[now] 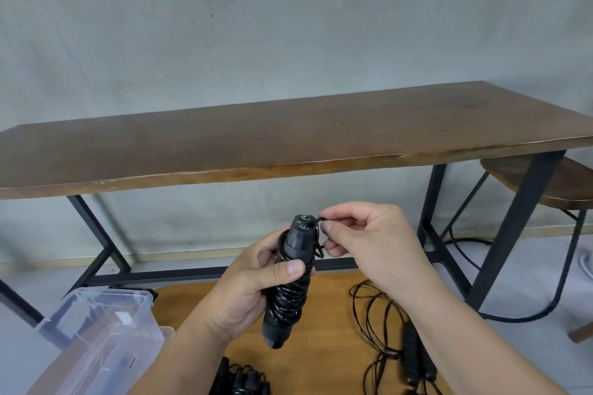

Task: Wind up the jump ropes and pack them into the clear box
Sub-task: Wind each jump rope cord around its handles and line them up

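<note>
My left hand (247, 292) grips a black jump rope (290, 292) whose two handles are held together upright, with the cord wound tightly around them. My right hand (365, 240) pinches the last loop of cord at the handles' top end. A second jump rope (385, 330) lies unwound on the orange table at the lower right, its handles near the bottom edge. A third black bundle (240, 378) shows at the bottom edge, partly cut off. The clear box (106, 340) stands open at the lower left.
A long dark wooden table (288, 138) on black metal legs runs across the middle, against a grey wall. A round wooden stool (545, 183) stands at the right. The orange table top (330, 330) lies under my hands.
</note>
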